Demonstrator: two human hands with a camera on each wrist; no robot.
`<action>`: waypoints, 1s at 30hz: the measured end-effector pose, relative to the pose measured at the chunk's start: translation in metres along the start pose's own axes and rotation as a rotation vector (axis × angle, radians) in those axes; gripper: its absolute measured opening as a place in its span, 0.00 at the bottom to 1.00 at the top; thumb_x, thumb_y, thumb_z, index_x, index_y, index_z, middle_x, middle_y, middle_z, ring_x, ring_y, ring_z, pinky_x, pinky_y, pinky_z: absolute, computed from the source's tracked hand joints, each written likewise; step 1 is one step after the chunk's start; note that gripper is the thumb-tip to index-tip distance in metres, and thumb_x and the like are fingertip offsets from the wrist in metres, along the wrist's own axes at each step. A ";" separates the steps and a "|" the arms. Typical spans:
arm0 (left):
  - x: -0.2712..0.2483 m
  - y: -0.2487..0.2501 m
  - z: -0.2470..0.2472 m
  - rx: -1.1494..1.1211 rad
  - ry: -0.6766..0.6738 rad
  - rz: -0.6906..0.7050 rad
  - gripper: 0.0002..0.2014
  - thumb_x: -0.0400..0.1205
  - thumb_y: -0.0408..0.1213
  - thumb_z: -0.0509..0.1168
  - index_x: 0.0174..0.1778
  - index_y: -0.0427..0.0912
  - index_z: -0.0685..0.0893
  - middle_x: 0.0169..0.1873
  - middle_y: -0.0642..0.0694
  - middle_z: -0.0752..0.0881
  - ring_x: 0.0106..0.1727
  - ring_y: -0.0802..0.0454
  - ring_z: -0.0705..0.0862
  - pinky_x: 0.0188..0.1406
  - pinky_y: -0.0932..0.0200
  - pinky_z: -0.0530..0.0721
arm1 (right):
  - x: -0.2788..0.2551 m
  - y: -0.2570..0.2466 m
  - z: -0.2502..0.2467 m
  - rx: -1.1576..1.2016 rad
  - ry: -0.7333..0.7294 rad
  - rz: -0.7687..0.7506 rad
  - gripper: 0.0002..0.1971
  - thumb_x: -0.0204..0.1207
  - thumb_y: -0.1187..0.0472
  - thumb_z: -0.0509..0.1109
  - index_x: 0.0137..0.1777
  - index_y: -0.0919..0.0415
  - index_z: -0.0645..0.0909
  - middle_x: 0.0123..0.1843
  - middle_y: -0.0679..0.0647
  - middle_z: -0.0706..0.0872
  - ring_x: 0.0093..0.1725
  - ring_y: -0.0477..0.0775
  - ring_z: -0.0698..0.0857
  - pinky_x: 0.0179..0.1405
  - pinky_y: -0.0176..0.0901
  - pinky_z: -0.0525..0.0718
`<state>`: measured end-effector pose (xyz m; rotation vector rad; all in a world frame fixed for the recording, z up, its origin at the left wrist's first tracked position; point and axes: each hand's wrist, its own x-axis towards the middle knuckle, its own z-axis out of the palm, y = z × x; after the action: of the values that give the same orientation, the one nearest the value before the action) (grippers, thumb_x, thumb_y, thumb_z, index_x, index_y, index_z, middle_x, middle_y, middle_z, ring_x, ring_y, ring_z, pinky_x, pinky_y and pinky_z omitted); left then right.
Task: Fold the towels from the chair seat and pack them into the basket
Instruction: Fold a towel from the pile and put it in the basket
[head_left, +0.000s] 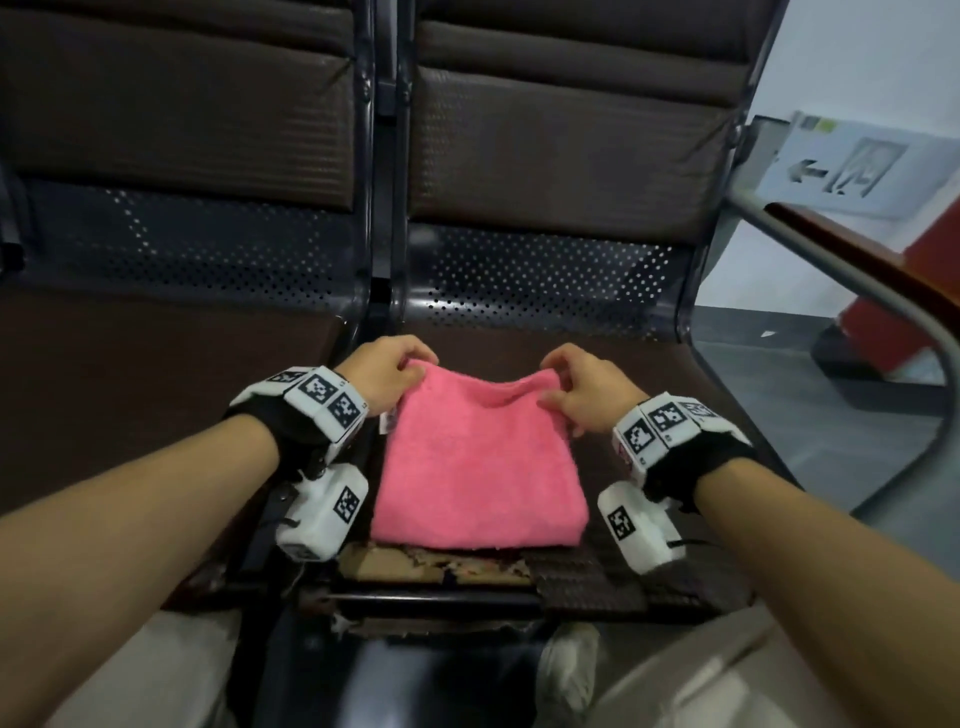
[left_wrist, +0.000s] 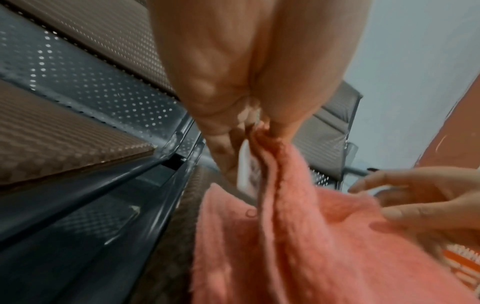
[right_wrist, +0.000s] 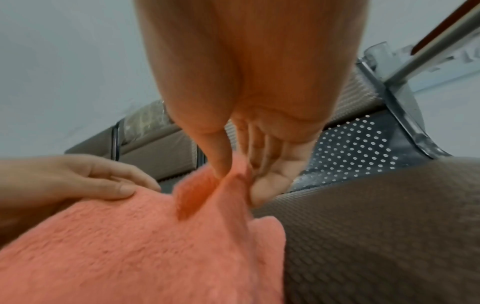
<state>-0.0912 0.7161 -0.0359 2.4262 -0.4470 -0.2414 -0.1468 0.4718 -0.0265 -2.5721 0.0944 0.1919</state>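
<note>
Head view: one pink towel (head_left: 475, 462) at frame centre on chair seat (head_left: 675, 395), already doubled over, layered edge at bottom. Left hand (head_left: 387, 371) pinches upper-left corner, right hand (head_left: 584, 387) pinches upper-right corner. Judgement: another fold in hand; packing not started. Basket not in view. Count: one towel, two hands, two seats.

Left wrist view: fingers (left_wrist: 221, 148) pinch bunched towel corner with white tag (left_wrist: 248, 174). Orange-white slatted object (left_wrist: 465, 261) at lower right, cannot tell what.

Right wrist view: thumb and fingers (right_wrist: 262, 170) clamp towel corner; left hand's fingers hold far corner, centre left.
</note>
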 end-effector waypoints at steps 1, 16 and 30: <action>0.002 -0.002 0.003 0.047 -0.052 -0.026 0.13 0.83 0.36 0.61 0.63 0.46 0.81 0.52 0.51 0.84 0.53 0.55 0.82 0.52 0.65 0.75 | 0.003 0.002 0.003 -0.071 -0.013 -0.001 0.20 0.75 0.61 0.72 0.66 0.57 0.72 0.57 0.54 0.82 0.46 0.52 0.85 0.45 0.40 0.85; -0.056 0.017 0.020 0.474 -0.495 0.323 0.20 0.79 0.54 0.64 0.61 0.45 0.79 0.54 0.47 0.81 0.52 0.52 0.80 0.56 0.59 0.78 | -0.041 -0.029 0.038 -0.618 -0.483 -0.341 0.25 0.67 0.57 0.78 0.63 0.57 0.75 0.57 0.55 0.79 0.56 0.58 0.80 0.55 0.45 0.79; -0.052 0.017 -0.008 0.321 -0.475 0.182 0.04 0.81 0.37 0.61 0.44 0.44 0.80 0.36 0.52 0.82 0.36 0.56 0.79 0.37 0.63 0.77 | -0.043 -0.047 0.021 -0.359 -0.431 -0.204 0.07 0.78 0.52 0.65 0.52 0.52 0.74 0.50 0.50 0.80 0.49 0.52 0.78 0.44 0.41 0.70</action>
<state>-0.1412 0.7276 -0.0161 2.6064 -0.9757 -0.7207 -0.1863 0.5239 -0.0126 -2.8003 -0.3948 0.7355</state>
